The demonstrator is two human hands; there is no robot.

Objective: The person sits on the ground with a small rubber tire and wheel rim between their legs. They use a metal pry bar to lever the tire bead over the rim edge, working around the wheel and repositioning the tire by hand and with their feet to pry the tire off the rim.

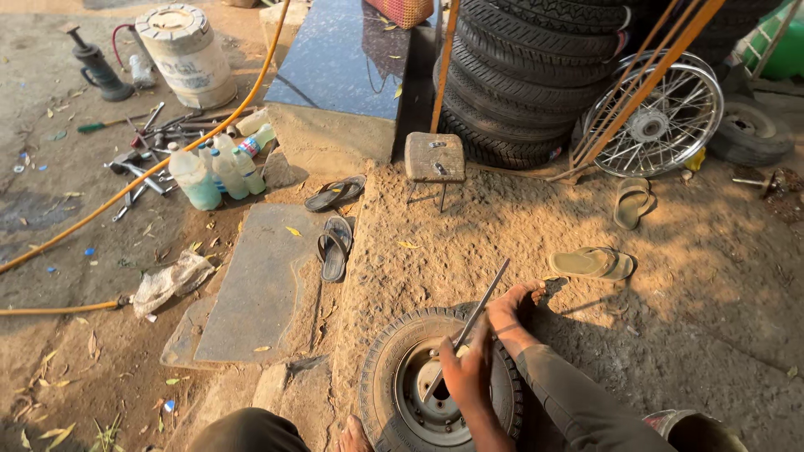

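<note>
A small wheel (440,385), tyre on its steel rim, lies flat on the rough stone slab (536,243). Over its rim the right hand (466,374) has its fingers (479,347) wrapped around a long metal tyre lever (469,326), whose lower end sits inside the rim. A bare foot (512,303) presses the tyre's far edge. The left hand is out of view. Beyond the wheel stands a little wooden stool (435,156), with stacked tyres (528,75) behind it.
</note>
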